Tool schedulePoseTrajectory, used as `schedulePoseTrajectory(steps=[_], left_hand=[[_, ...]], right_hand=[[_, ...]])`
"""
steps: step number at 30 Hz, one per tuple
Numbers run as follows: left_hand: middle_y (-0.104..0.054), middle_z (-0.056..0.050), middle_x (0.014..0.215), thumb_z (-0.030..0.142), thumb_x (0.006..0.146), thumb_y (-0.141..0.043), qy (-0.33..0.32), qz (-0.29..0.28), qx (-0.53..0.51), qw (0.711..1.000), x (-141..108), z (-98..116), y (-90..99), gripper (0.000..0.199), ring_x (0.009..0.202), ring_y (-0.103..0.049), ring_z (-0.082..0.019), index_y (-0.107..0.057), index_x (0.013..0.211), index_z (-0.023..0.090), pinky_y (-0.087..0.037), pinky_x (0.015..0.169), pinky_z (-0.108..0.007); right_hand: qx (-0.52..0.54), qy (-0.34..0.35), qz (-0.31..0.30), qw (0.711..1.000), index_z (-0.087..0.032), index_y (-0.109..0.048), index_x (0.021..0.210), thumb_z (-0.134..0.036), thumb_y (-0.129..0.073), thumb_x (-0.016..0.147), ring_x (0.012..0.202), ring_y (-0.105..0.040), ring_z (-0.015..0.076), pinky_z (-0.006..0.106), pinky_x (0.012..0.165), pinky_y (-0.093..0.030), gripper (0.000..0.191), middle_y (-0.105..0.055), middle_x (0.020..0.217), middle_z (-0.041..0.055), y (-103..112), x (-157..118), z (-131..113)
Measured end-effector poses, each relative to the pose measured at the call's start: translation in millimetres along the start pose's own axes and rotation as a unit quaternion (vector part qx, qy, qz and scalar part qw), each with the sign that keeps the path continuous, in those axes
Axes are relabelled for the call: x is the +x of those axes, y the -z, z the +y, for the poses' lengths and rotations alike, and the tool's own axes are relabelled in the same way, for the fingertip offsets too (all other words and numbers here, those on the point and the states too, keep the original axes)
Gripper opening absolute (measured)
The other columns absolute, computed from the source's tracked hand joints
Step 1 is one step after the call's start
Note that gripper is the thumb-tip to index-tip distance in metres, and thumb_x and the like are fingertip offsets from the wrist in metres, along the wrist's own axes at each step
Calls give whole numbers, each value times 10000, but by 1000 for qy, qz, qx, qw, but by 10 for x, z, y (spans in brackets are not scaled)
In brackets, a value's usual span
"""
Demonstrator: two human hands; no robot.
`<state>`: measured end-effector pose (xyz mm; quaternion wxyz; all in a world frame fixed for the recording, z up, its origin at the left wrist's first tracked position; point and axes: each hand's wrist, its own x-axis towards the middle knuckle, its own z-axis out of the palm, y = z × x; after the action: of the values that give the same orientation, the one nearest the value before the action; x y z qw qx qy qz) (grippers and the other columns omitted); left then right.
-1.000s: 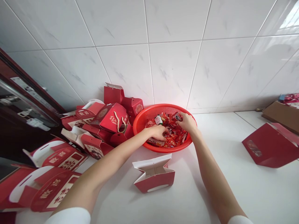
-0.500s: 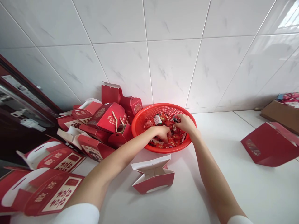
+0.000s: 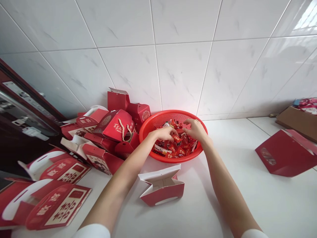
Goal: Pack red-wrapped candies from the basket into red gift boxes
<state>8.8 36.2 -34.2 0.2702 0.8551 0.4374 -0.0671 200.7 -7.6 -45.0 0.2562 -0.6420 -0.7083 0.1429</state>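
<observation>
A red plastic basket (image 3: 173, 160) with mesh sides holds many small wrapped candies (image 3: 180, 148), mostly red. Over its left half is my left hand (image 3: 166, 134), fingers bent and apart, touching the candies. One orange-red candy (image 3: 177, 139) lies at those fingertips. My right hand (image 3: 196, 130) reaches in over the right side, thumb and fingers curved with a gap between them and nothing visible in them. In front of the basket, between my forearms, stands a small red paper box (image 3: 163, 195), its top open and its white inside showing.
Red gift boxes (image 3: 115, 125) are heaped left of the basket, with more boxes (image 3: 59, 205) nearer me. On the right stand a red box (image 3: 284, 153) and a brown carton (image 3: 296, 120) with colourful packets. A tiled wall (image 3: 183, 76) rises behind the white counter (image 3: 230, 142).
My left hand has lifted slightly and shifted left and back over the candies, its fingers now spread. My right hand has opened its fingers near the same place. The boxes have not moved.
</observation>
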Motion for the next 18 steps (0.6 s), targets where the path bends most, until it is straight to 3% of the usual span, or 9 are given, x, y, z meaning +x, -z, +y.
schedulePoseTrajectory(steps=[2,6,10,14,16,18], left_hand=[[-735,-32,1049,222,760,-708,-22,24,-22,999,-5,13,4,494,977,-673,-227,-719,1253,205,-517,799,-258],[-713,-38,954,255,762,-727,-46,50,-42,997,10,-6,-13,408,913,-657,-226,-753,1160,167,-504,756,-271],[-697,-20,900,245,710,-792,-12,56,-20,998,47,-84,-53,410,845,-663,-215,-781,1118,211,-483,673,-265],[-713,-67,1026,162,675,-805,12,97,0,995,64,-126,-80,436,984,-669,-257,-779,1109,205,-487,703,-276],[-726,-79,1066,107,684,-767,6,107,3,994,63,-107,-91,400,1062,-660,-270,-784,1071,206,-494,746,-279],[-754,-61,1001,74,695,-727,-8,84,-3,996,56,-64,-109,308,1015,-684,-249,-798,962,209,-499,738,-265]], right_hand=[[37,32,-13,999,-192,-722,1052,-257,-637,946,1076,-677,219,292,905,-505,151,-760,1145,64,11,-4,-7],[95,73,-147,982,-188,-725,965,-298,-722,870,793,-685,194,277,704,-493,145,-750,850,22,-4,9,33],[73,74,-186,977,-188,-744,905,-239,-755,784,771,-664,205,278,678,-471,132,-718,780,12,-37,37,86],[71,87,-216,970,-198,-771,855,-158,-733,736,820,-671,211,273,706,-492,132,-731,806,16,-41,42,93],[75,97,-248,961,-208,-795,873,-132,-730,709,801,-680,201,261,694,-507,193,-741,809,9,-38,33,84],[78,93,-305,944,-225,-822,917,-112,-722,679,735,-681,188,252,648,-513,282,-740,776,-4,-38,18,73]])
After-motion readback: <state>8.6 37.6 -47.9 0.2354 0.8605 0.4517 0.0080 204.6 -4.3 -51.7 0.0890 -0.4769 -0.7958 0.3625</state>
